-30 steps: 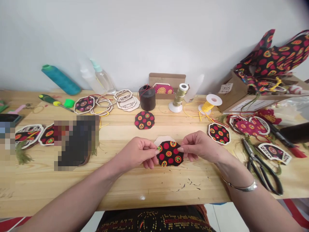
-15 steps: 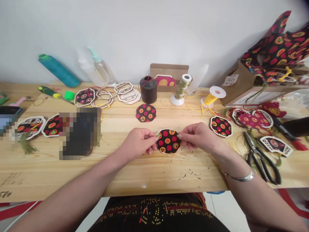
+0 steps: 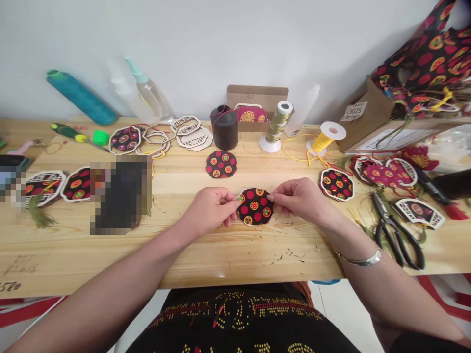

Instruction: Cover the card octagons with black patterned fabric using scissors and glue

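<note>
One head-worn camera looks forward and down across the table (image 3: pixel 239 257) toward the wall (image 3: pixel 221 39).

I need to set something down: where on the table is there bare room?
Bare wood shows front left, between the blurred dark shape and left forearm, and behind the right hand, between the loose floral piece and the yellow thread. Crowded: the right end, with black-handled tool and framed pieces.

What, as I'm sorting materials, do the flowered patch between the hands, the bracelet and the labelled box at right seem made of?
Patch: probably matte cloth, patterned like the heaped fabric.
Bracelet: likely polished metal, given its silvery glints.
Box: seemingly cardboard, from its dull brown sides.
</note>
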Available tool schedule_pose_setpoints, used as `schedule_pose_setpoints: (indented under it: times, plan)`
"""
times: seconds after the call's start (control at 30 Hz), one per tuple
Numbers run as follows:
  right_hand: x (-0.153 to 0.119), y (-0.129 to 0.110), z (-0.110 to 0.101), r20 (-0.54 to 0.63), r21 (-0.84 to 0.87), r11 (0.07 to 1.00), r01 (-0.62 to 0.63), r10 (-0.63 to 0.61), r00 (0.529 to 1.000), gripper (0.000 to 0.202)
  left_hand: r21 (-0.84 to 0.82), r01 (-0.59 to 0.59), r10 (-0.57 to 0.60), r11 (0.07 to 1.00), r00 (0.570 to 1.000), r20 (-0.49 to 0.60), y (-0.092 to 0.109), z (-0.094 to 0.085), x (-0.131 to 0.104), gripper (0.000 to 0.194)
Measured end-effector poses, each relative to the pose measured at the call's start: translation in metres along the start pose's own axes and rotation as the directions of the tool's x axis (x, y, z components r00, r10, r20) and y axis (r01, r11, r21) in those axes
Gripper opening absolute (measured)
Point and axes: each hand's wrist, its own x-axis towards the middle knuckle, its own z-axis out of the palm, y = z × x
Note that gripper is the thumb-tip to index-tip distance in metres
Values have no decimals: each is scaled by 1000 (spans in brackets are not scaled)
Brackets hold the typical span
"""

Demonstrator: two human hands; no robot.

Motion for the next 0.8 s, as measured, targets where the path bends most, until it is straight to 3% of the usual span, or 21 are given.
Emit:
schedule_pose_setpoints:
  times: [0.47, 0.8]
  plan:
    - [9, 14, 8, -121, -169, 977, 128, -149, 981, 19, 38, -6, 7, 999, 1000, -18, -3, 3, -1, 11]
    - [10, 14, 15, -190, -349, 929, 122, -198, 962, 16, 223, -45, 68, 974, 993, -95, -4, 6, -4, 14]
